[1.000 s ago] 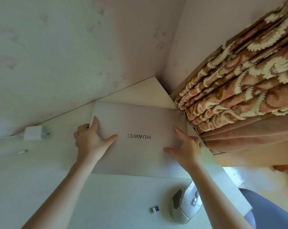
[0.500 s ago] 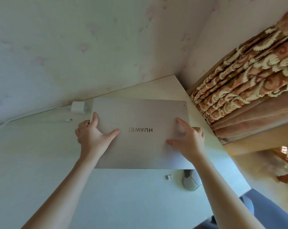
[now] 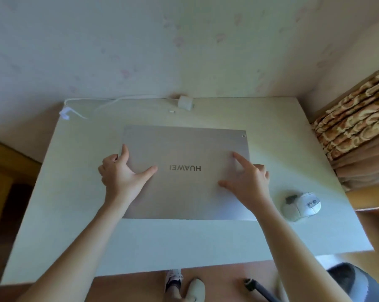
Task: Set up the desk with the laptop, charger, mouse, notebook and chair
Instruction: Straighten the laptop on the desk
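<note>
Two hands flat on closed laptop (image 3: 185, 171), mid-table (image 3: 79, 225): left hand (image 3: 121, 174) at left edge, fingers spread, nothing clasped; right hand (image 3: 248, 182) splayed on lid's right half, pressing not gripping. Charger (image 3: 185, 102) at back edge, cable trailing left. Mouse (image 3: 300, 205) just right of laptop. Best squared to front edge, slid under even pressure, clear of mouse. Notebook, chair not identifiable.

A home room — floral wallpaper (image 3: 184, 40), patterned curtain (image 3: 354, 118) beside a white desk (image 3: 184, 243).
</note>
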